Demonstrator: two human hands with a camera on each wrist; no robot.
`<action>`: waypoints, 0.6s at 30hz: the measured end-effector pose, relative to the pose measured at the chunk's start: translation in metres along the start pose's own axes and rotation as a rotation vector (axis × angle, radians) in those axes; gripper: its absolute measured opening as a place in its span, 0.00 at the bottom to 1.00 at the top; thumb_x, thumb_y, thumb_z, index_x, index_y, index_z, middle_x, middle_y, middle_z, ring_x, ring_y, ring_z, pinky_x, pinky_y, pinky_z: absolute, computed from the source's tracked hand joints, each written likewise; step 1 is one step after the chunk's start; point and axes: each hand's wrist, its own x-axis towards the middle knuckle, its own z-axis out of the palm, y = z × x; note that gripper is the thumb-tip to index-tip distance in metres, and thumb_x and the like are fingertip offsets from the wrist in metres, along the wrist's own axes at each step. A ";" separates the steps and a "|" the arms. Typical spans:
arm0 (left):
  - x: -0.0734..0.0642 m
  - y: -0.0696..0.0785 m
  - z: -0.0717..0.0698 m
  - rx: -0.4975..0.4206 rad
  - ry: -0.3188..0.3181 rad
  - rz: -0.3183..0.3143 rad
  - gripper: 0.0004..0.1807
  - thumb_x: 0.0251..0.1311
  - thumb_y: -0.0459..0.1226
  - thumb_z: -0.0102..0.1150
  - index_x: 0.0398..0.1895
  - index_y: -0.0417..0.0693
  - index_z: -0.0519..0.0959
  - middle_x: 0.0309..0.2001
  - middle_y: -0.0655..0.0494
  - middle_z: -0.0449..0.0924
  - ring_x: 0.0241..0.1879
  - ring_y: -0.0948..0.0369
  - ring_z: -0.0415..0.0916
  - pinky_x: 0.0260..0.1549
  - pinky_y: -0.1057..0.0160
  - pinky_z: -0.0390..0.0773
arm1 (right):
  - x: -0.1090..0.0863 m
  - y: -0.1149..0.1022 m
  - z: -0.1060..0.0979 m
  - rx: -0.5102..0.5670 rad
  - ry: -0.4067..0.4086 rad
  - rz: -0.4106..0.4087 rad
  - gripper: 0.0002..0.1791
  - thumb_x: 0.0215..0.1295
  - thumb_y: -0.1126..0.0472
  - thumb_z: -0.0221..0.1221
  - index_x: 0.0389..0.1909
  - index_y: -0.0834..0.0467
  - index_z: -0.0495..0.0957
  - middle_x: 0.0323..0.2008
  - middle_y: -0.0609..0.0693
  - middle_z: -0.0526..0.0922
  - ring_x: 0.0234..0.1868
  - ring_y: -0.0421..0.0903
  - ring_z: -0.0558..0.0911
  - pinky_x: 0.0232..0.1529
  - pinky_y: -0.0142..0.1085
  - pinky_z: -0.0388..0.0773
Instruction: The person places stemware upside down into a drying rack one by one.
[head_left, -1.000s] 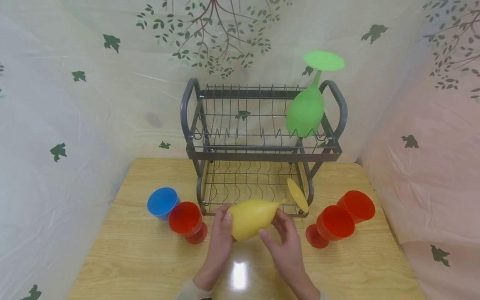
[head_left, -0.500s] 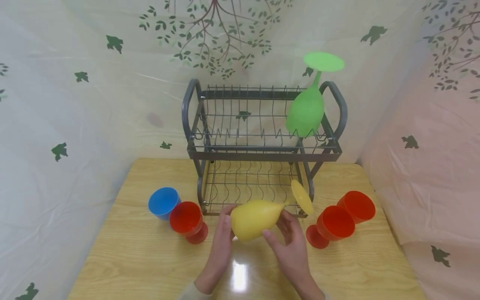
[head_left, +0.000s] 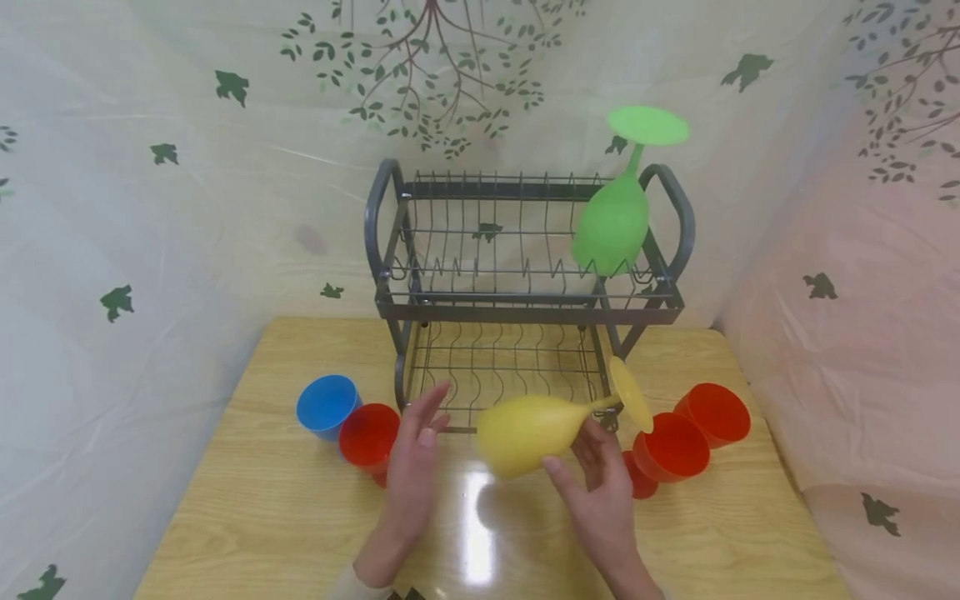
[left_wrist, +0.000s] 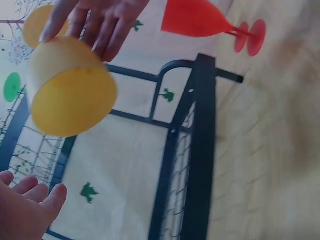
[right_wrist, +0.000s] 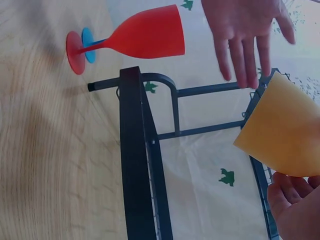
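A yellow plastic wine glass (head_left: pixel 528 433) lies on its side in the air, its foot toward the right and its mouth toward the left. My right hand (head_left: pixel 603 492) holds it near the base of the bowl, thumb in front and fingers behind. To the left of the mouth, my left hand (head_left: pixel 408 471) is apart from the glass with its fingers extended. The left wrist view looks into the hollow bowl of the yellow glass (left_wrist: pixel 75 102). In the right wrist view the left hand (right_wrist: pixel 247 35) shows straight fingers beyond the glass.
Behind the hands stands a black two-tier dish rack (head_left: pixel 528 313). An upside-down green wine glass (head_left: pixel 613 221) sits at its upper right. A blue cup (head_left: pixel 327 406) and a red wine glass (head_left: pixel 369 437) stand at left; two red glasses, one nearer (head_left: pixel 672 447), stand at right on the wooden table (head_left: pixel 247 533).
The left hand has let go of the yellow wine glass and moved left, opening its fingers. The right hand has carried the glass a little to the right.
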 end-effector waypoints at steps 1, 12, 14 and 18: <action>0.001 0.002 -0.002 0.000 0.007 0.020 0.25 0.79 0.32 0.38 0.77 0.44 0.63 0.76 0.52 0.66 0.67 0.48 0.72 0.65 0.55 0.75 | 0.000 0.000 -0.001 0.002 0.001 -0.008 0.36 0.57 0.82 0.65 0.68 0.72 0.66 0.65 0.50 0.77 0.66 0.41 0.78 0.68 0.30 0.70; 0.020 0.016 -0.023 0.058 0.058 0.369 0.28 0.78 0.33 0.39 0.78 0.39 0.61 0.76 0.41 0.64 0.74 0.52 0.65 0.69 0.63 0.69 | -0.001 -0.003 -0.006 0.023 0.005 -0.054 0.36 0.58 0.84 0.63 0.68 0.73 0.66 0.65 0.53 0.77 0.66 0.42 0.78 0.68 0.29 0.69; 0.027 0.018 -0.028 0.097 0.064 0.455 0.28 0.77 0.34 0.39 0.78 0.36 0.60 0.76 0.40 0.63 0.75 0.48 0.62 0.70 0.60 0.68 | -0.001 -0.003 -0.006 0.022 0.002 -0.058 0.36 0.58 0.84 0.63 0.68 0.72 0.66 0.65 0.53 0.77 0.66 0.43 0.78 0.68 0.29 0.69; 0.042 0.019 -0.035 0.219 0.086 0.620 0.32 0.81 0.44 0.40 0.75 0.26 0.60 0.77 0.33 0.60 0.77 0.43 0.58 0.74 0.55 0.63 | -0.001 -0.004 -0.007 0.021 -0.004 -0.076 0.36 0.58 0.84 0.63 0.69 0.71 0.66 0.65 0.53 0.77 0.66 0.43 0.78 0.68 0.29 0.69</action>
